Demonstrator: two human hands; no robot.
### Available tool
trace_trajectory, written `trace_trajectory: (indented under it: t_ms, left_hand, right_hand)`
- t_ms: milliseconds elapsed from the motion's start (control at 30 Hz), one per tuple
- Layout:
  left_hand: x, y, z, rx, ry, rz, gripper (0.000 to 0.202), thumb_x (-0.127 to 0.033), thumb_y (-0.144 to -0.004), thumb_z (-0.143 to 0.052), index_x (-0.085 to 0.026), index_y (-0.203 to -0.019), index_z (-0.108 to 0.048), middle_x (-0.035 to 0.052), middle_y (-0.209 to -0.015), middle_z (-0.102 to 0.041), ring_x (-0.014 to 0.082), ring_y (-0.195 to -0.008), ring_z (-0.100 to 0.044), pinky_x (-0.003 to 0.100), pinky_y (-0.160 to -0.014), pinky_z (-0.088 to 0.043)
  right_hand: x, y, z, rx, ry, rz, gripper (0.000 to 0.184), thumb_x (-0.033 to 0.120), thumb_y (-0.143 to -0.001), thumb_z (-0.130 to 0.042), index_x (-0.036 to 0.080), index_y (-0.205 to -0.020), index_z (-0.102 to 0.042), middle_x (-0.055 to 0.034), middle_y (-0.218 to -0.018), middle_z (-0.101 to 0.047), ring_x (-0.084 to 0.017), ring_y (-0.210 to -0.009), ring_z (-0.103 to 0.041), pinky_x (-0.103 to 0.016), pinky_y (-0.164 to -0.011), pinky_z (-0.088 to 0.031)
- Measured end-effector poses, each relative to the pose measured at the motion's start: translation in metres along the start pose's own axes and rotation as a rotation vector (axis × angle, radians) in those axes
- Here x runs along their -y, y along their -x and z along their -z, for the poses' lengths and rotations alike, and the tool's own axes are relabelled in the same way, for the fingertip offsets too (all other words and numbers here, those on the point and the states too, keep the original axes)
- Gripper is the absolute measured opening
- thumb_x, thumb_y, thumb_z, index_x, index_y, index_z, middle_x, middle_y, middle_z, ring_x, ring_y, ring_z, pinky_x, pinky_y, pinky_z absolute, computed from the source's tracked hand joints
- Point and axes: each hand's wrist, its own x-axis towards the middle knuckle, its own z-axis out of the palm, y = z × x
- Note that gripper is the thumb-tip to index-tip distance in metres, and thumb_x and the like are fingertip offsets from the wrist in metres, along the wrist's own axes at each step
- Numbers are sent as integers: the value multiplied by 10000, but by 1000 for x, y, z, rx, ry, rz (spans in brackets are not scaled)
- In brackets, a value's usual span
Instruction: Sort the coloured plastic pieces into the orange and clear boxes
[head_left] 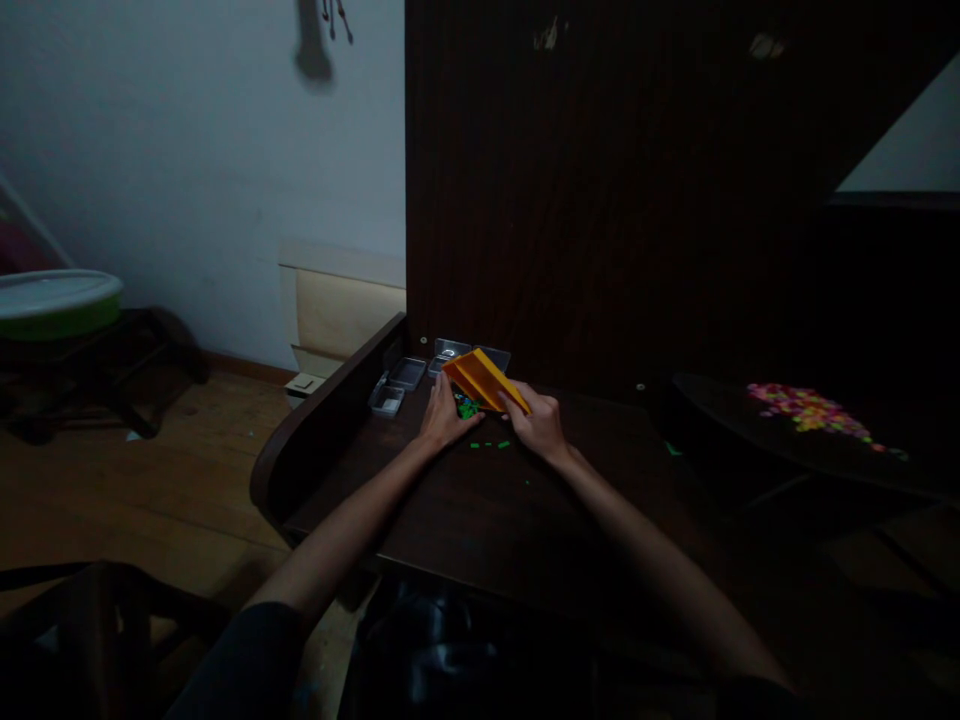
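Observation:
An orange-yellow, open-sided piece that looks like a small box or tray (489, 378) is tilted above the dark wooden table. My right hand (541, 425) is closed around its right end. Beneath its left part lies a small heap of green pieces (466, 409), with a few bluish bits among them. My left hand (444, 415) rests beside that heap, thumb and fingers apart, fingertips close to the left corner of the orange piece; whether they touch it I cannot tell. Several loose green strips (487, 445) lie on the table just in front of my hands.
Small clear plastic cases with raised lids (388, 400) stand at the table's back left. A raised side board (322, 420) edges the table on the left, and a dark panel (600, 200) rises behind. Pink and yellow pieces (814, 412) lie on a dark surface at right.

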Motion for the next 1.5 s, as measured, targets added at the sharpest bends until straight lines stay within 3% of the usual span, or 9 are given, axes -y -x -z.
trace_trajectory:
  t_ms: [200, 433, 600, 733, 867, 933, 1233, 1367, 1500]
  left_hand:
    - [-7, 7, 5, -4, 32, 23, 1134, -591, -747, -615, -5, -1504, -7, 272, -1588, -109, 341, -1491, -92, 451, -1215, -172]
    - [-27, 34, 10, 79, 23, -54, 1095, -646, -760, -588, -68, -1521, -55, 230, -1597, -143, 376, -1487, -26, 546, -1197, -179]
    - [-50, 50, 5, 159, -34, -263, 930, -659, -806, -526, -121, -1505, -231, 173, -1587, -239, 334, -1495, -74, 522, -1208, -176]
    - [-69, 60, -9, 352, -84, -486, 860, -716, -813, -470, -124, -1434, -409, 167, -1563, -304, 338, -1487, -135, 518, -1205, -168]
    - [-79, 61, -27, 473, -109, -753, 610, -535, -929, -435, -196, -1436, -434, 110, -1556, -338, 313, -1488, -149, 522, -1190, -194]
    - [-79, 54, -34, 495, -137, -795, 498, -442, -969, -394, -217, -1405, -481, 85, -1549, -357, 305, -1486, -162, 537, -1182, -203]
    - [-46, 6, -32, 354, -356, -547, 395, -305, -975, -383, -157, -1249, -627, 112, -1431, -521, 305, -1441, -299, 538, -1176, -234]
    - [-30, -4, -20, 279, -420, -387, 377, -281, -958, -407, -155, -1210, -657, 129, -1405, -542, 318, -1415, -347, 549, -1173, -236]
    - [-22, -5, -12, 217, -414, -356, 388, -278, -961, -383, -154, -1217, -647, 124, -1378, -569, 289, -1390, -392, 513, -1183, -239]
  right_hand:
    - [-8, -1, 7, 20, 176, 129, 319, 286, -852, -491, 226, -1105, -676, -47, -1005, -746, -182, -731, -714, -292, -765, -593]
    - [-18, -15, 36, -189, 158, 179, 278, 347, -898, -513, 180, -1047, -678, -65, -918, -742, -159, -570, -681, -249, -500, -566]
    - [-44, -30, 75, -212, 135, 75, 311, 422, -877, -557, 160, -980, -688, -58, -826, -711, -169, -557, -650, -259, -448, -536]
    - [-70, -38, 98, -165, 188, 41, 305, 401, -858, -570, 149, -975, -694, -59, -849, -711, -180, -622, -648, -272, -512, -528]
    - [-80, -43, 112, -123, 302, 88, 251, 348, -847, -563, 155, -910, -711, -56, -830, -713, -197, -732, -653, -290, -658, -517]
    - [-78, -44, 118, -116, 315, 76, 253, 348, -846, -558, 154, -901, -712, -57, -823, -710, -198, -736, -647, -288, -666, -506]
    - [-69, -48, 142, 43, 189, -62, 319, 428, -807, -596, 147, -916, -700, -54, -825, -694, -202, -738, -628, -299, -662, -494]
    - [-74, -51, 142, 159, 157, -96, 333, 456, -784, -599, 146, -865, -692, -49, -794, -682, -199, -725, -616, -300, -649, -482]
    - [-82, -58, 139, 190, 165, -83, 335, 461, -783, -588, 149, -851, -689, -46, -793, -683, -201, -737, -612, -301, -654, -472]
